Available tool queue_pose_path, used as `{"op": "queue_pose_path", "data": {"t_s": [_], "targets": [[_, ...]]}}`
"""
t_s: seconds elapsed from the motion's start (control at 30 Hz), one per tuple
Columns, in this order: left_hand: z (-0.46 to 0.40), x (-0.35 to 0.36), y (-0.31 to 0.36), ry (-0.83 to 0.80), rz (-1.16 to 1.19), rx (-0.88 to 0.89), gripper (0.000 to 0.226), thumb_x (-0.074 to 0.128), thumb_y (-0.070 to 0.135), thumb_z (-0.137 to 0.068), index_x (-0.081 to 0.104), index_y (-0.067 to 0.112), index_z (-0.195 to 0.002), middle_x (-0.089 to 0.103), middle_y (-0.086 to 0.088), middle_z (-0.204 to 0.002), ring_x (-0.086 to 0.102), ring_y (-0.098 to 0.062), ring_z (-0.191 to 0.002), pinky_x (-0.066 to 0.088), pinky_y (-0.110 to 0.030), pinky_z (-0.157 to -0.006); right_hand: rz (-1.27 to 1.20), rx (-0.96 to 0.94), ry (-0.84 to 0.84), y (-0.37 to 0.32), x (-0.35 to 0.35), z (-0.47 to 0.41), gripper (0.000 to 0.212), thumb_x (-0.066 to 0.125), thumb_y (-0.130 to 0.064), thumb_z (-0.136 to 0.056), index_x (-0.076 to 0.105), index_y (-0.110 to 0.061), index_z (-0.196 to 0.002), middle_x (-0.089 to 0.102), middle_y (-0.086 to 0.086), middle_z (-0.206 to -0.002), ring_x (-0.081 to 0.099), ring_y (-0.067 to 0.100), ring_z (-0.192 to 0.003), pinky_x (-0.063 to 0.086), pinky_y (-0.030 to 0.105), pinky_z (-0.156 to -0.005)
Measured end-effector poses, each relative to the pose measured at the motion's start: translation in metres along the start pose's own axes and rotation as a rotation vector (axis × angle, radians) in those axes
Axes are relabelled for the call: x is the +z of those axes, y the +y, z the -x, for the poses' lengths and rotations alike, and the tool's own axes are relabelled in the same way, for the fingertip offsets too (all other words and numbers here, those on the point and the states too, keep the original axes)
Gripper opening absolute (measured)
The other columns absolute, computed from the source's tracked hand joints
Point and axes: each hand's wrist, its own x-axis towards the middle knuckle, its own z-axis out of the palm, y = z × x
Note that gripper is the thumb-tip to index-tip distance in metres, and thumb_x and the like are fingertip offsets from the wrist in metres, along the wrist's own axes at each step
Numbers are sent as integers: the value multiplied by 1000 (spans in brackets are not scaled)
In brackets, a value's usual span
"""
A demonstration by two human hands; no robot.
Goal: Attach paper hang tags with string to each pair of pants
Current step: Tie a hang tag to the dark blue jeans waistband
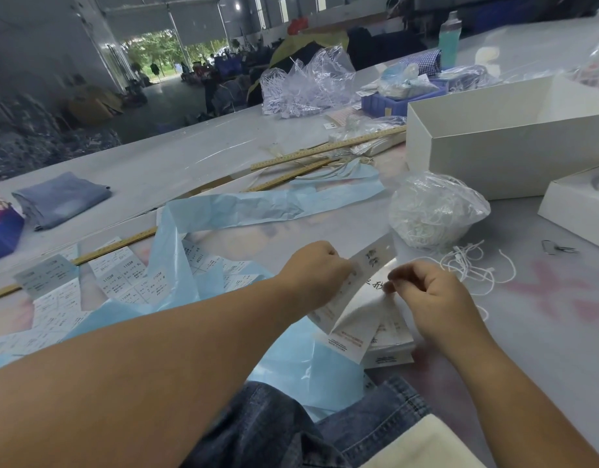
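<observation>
nearest the camera lies a dark blue denim pair of pants, partly under a crumpled sheet of pale blue tissue paper. just beyond, a stack of white paper hang tags rests on the pale grey worktable. the left hand pinches the edge of a long white printed hang tag with curled fingers, lifting it off the stack. the right hand, fingers curled, pinches at the same tag; whether a string is between its fingertips i cannot tell. past the hands lie loose white strings, then a clear plastic bag of white strings, then an open white cardboard box.
</observation>
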Motion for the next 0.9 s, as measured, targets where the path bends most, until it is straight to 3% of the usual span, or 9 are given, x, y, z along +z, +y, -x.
{"op": "queue_pose_path", "data": {"t_s": [0.13,0.27,0.43,0.53,0.67,0.9], "targets": [[2,-2,1,14,102,6,13,46,15,-89,45,20,-77,68,-8,-97,56,-22,-75,43,-29,-62,31,9,5,2,-1,1,22,62,-11,-92,68,-21,-74,72,-14,-74,65,1,-67,48,24,-63],[4,1,1,-39,132,8,12,49,19,-90,58,18,-98,66,-3,-100,56,-19,-82,41,-29,-62,-246,26,-14,-5,-1,1,23,61,-5,-93,74,-18,-79,68,-6,-62,51,2,-42,35,10,-43],[1,7,0,-75,50,-30,42,60,63,-85,60,21,-83,66,2,-89,60,-16,-77,38,-26,-57,-665,146,-64,-9,-2,-1,26,51,4,-93,74,-8,-88,48,7,-50,24,7,-34,23,19,-37],[-1,9,0,-78,-15,-39,49,60,70,-80,61,22,-83,68,4,-83,64,-13,-71,38,-22,-49,-772,168,-95,-14,-3,2,26,48,5,-93,70,-9,-87,53,4,-48,25,4,-30,22,17,-35],[0,8,0,-79,-25,-62,54,63,77,-71,61,23,-77,65,8,-67,60,-5,-39,29,-11,-30,-854,158,-119,-18,-3,3,19,48,4,-93,62,-9,-96,60,0,-56,29,3,-31,24,16,-34],[-1,10,-4,-93,-48,-97,63,61,83,-66,62,21,-79,67,6,-68,59,-4,-35,29,-11,-30,-899,164,-164,-16,-3,3,31,43,7,-93,62,-14,-81,53,2,-55,28,5,-31,24,17,-34]]}}
